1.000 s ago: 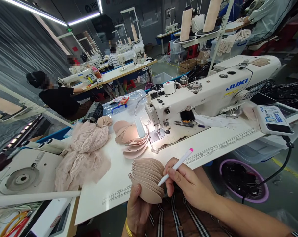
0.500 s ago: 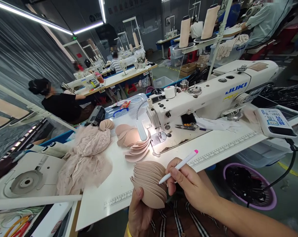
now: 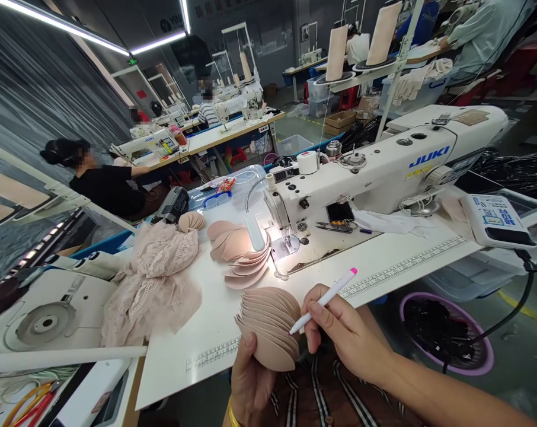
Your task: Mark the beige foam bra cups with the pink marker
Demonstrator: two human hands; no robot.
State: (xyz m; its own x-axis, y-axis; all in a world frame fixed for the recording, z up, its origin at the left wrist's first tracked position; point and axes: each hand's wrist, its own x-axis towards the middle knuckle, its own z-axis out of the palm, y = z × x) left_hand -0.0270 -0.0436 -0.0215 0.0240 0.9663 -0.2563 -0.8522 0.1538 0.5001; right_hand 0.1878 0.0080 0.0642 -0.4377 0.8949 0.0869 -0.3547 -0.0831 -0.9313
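Note:
A fanned stack of beige bra cups (image 3: 268, 323) rests in my left hand (image 3: 249, 373), the thumb pressed on its near left edge. My right hand (image 3: 335, 323) pinches a white marker pen (image 3: 324, 299) with a pink end. The pen's lower tip is at the right edge of the stack; whether it touches, I cannot tell. Just beyond, more beige cups (image 3: 246, 273) lie in a loose pile by the needle of the sewing machine (image 3: 361, 163). A smaller round stack of cups (image 3: 191, 222) sits farther back to the left.
Beige lace fabric (image 3: 162, 261) is heaped on the white table (image 3: 175, 362), left. Thread snips (image 3: 335, 227) lie on the machine bed, and a control box (image 3: 497, 219) stands at right. A purple basket (image 3: 488, 356) is on the floor. Other people sit at machines behind.
The pen tip has shifted slightly along the edge of the cup stack. The camera view has moved a little; both hands keep their hold.

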